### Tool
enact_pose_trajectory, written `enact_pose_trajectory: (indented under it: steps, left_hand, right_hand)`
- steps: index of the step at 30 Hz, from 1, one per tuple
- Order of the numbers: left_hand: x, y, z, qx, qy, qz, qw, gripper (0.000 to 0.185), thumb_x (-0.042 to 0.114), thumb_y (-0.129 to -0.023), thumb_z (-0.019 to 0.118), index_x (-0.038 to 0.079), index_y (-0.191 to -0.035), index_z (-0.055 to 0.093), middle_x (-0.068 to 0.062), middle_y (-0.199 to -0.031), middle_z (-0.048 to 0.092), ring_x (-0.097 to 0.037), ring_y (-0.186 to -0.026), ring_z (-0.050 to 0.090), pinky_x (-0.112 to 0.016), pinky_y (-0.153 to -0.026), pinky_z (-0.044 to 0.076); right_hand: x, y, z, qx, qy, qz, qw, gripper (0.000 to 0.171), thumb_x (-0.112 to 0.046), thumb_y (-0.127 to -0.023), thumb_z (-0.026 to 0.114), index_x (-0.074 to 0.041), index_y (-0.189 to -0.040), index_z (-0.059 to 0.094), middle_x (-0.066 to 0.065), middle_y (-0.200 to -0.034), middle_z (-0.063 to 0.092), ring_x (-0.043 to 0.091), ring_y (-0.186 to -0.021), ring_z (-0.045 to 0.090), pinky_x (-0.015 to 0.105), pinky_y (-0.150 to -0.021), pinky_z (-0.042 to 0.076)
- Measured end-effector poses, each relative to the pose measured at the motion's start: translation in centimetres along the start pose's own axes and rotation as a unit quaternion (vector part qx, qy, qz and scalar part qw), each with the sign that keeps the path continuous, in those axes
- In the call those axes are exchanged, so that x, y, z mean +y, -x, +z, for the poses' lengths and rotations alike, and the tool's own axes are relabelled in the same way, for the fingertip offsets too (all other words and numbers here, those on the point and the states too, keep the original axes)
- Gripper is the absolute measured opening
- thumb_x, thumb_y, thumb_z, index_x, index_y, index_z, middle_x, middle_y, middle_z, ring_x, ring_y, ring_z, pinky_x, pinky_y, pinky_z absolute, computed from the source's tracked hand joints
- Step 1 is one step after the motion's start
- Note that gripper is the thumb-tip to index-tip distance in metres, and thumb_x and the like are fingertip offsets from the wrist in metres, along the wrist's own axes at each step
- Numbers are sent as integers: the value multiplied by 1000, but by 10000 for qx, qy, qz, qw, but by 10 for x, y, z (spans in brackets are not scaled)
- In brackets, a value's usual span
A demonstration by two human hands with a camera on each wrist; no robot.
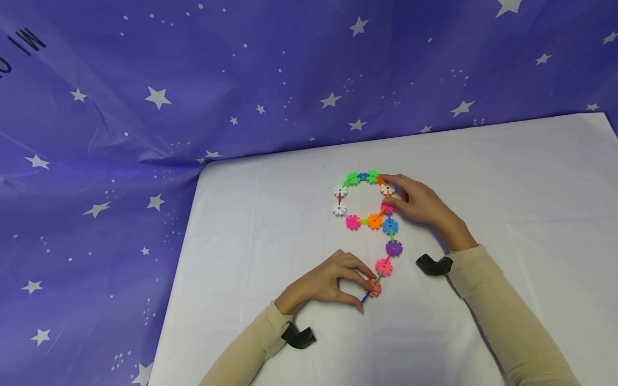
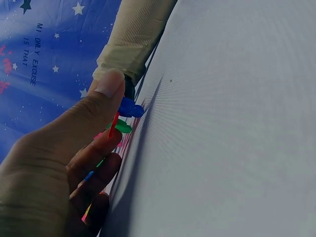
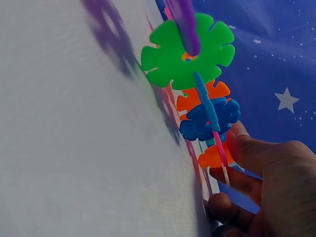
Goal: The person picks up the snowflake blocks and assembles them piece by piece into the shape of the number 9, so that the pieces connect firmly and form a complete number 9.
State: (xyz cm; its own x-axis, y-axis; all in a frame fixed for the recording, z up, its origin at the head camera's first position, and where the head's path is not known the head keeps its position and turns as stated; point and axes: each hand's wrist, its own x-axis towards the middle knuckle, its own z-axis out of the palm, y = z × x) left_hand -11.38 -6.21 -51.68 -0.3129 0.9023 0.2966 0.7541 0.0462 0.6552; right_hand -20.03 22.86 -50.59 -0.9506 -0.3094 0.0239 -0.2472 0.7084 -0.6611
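Note:
A chain of colourful plastic snowflake discs [image 1: 390, 227] lies on the white cloth, a ring at the top with a tail curving down, like a 9. At the tail's lower end my left hand [image 1: 333, 279] pinches a coral disc [image 1: 374, 289] and an edge-on blue disc [image 1: 365, 296]. The left wrist view has the thumb against this blue disc [image 2: 131, 108]. My right hand [image 1: 420, 201] grips the ring's right side, around a white disc [image 1: 388, 190] and a pink disc [image 1: 388, 208]. In the right wrist view, its thumb and forefinger straddle an orange disc [image 3: 212, 157].
The white-covered table [image 1: 251, 225] extends around both hands. Behind and to the left hangs a purple cloth [image 1: 280, 118] with white stars. A black wrist mount [image 1: 299, 336] sits by the left cuff, and another black mount [image 1: 433, 265] by the right.

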Motion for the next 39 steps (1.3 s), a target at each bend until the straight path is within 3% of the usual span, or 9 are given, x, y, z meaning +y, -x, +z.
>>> enact_pose_trajectory:
  steps: [3,10,21,39]
  left_hand:
    - [0,0,0,-13,6,-13,10000,39,39,-68,89,22,-101,78,6,-116,68,-4,-112,57,-24,-93,38]
    - [-1,0,1,40,13,13,10000,38,39,-68,89,22,-100,78,6,-116,69,-4,-111,57,-24,-93,38]
    - [-2,-5,5,202,-137,198,9995,38,43,-66,89,24,-98,79,7,-113,70,-3,-108,58,-24,-89,38]
    - [0,-8,5,137,-184,183,9996,40,40,-65,90,23,-99,79,6,-114,70,-5,-109,58,-24,-92,38]
  right_hand:
    - [1,1,1,-22,-18,16,10000,62,-34,-92,68,-21,-148,44,5,-97,57,19,-73,45,34,-65,37]
    - [1,0,2,52,-5,-49,10000,62,-35,-92,68,-20,-147,45,5,-104,59,18,-73,45,34,-65,36]
    - [1,1,0,167,37,-128,9998,60,-33,-92,68,-18,-146,46,5,-95,57,18,-71,44,34,-62,35]
    - [3,2,-1,-10,47,-43,10000,59,-33,-94,66,-20,-148,45,8,-114,61,20,-74,46,36,-66,38]
